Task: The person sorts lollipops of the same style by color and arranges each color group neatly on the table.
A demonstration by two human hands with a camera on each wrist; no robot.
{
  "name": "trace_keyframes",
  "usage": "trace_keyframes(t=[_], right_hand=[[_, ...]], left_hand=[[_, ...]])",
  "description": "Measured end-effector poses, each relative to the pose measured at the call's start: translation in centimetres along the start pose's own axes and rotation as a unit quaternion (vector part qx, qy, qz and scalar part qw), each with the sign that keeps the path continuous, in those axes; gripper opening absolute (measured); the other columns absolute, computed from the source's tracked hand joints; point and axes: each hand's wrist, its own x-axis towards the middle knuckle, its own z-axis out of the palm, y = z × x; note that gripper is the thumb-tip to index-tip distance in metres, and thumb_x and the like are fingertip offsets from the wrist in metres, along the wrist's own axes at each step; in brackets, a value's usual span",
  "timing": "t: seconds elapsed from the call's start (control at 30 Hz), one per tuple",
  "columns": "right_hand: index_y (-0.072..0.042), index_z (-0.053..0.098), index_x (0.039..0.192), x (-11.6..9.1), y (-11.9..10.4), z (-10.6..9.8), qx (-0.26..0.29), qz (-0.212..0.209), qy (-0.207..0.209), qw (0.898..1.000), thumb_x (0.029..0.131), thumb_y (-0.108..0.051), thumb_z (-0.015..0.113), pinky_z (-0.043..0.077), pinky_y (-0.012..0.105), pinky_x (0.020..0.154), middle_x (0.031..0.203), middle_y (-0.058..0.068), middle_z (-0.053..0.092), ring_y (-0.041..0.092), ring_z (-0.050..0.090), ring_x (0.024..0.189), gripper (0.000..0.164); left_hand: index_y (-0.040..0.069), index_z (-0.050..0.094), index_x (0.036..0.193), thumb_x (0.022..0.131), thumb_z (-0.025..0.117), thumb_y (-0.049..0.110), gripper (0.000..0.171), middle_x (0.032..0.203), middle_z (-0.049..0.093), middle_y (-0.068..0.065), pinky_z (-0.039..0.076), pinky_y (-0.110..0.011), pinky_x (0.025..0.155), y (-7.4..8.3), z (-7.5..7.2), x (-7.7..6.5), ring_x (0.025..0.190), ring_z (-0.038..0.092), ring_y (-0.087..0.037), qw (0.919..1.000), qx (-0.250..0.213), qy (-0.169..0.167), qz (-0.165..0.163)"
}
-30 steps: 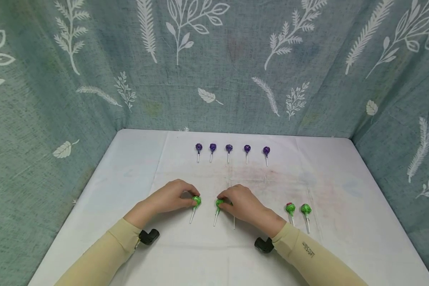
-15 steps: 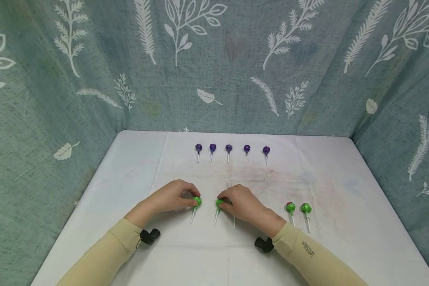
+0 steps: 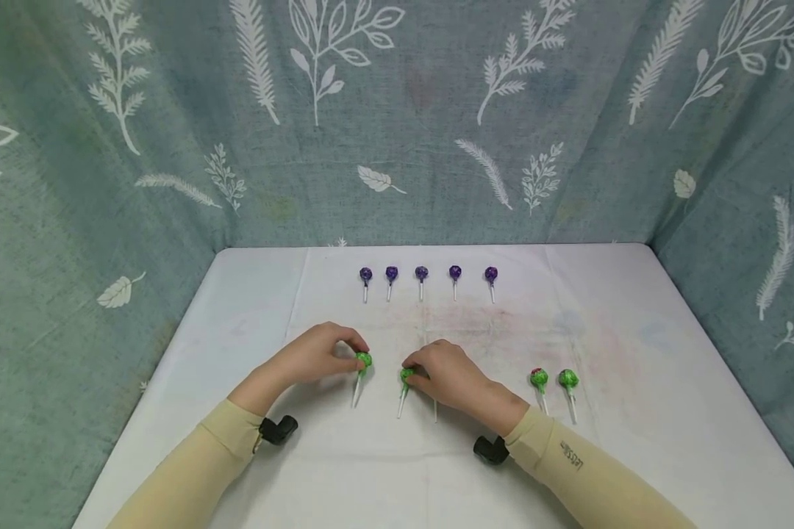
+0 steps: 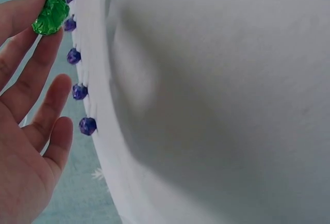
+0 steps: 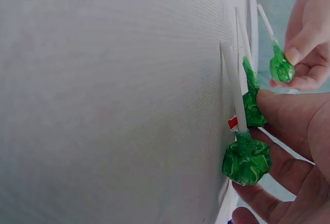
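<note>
Between thumb and fingers, my left hand [image 3: 316, 354] pinches the wrapped head of a green lollipop [image 4: 51, 11]; its white stick slants toward me. In the head view this stick stands slightly apart from its shadow. To the right, my right hand [image 3: 448, 376] pinches a second green lollipop [image 5: 252, 109] by its head, low at the white tabletop. Closer in the right wrist view is a third green lollipop [image 5: 246, 163], beside the right fingers; in the head view the hand covers its head and only the stick [image 3: 435, 411] shows.
Two more green lollipops [image 3: 567, 379] lie right of my right forearm. Along the far side of the white-covered table [image 3: 635, 330] runs a row of several purple lollipops [image 3: 421, 272]. A leaf-patterned grey-green curtain [image 3: 397, 206] hangs behind and at both sides.
My left hand has risen or moved slightly away from me with its green lollipop, and the stick has separated from its shadow. The right hand stays in place. The head view has shifted slightly.
</note>
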Motion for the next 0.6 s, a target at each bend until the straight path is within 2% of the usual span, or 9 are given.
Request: trace_keyframes(t=[0.23,0.6], right_hand=[[-0.014,0.077,0.109,-0.2,-0.1,-0.1,-0.007,0.002,-0.002,1.0,0.091,-0.027,0.074,0.048,0.042,0.091,0.101,-0.005,0.073,0.021,0.064,0.1,0.022],[-0.015,0.077,0.11,-0.1,-0.2,-0.2,-0.012,0.011,-0.007,1.0,0.092,-0.027,0.074,0.048,0.043,0.093,0.102,-0.005,0.073,0.023,0.064,0.103,0.022]], left_hand=[[0.031,0.072,0.102,0.086,0.079,0.034,0.018,0.097,0.067,0.018,0.047,-0.043,0.094,-0.4,-0.6,0.8,0.104,0.061,-0.011,0.9998,0.004,0.015,-0.015],[0.03,0.071,0.107,0.088,0.077,0.038,0.021,0.103,0.067,0.014,0.046,-0.045,0.093,-1.4,-2.3,2.4,0.111,0.059,-0.018,0.9986,0.009,0.029,-0.043]])
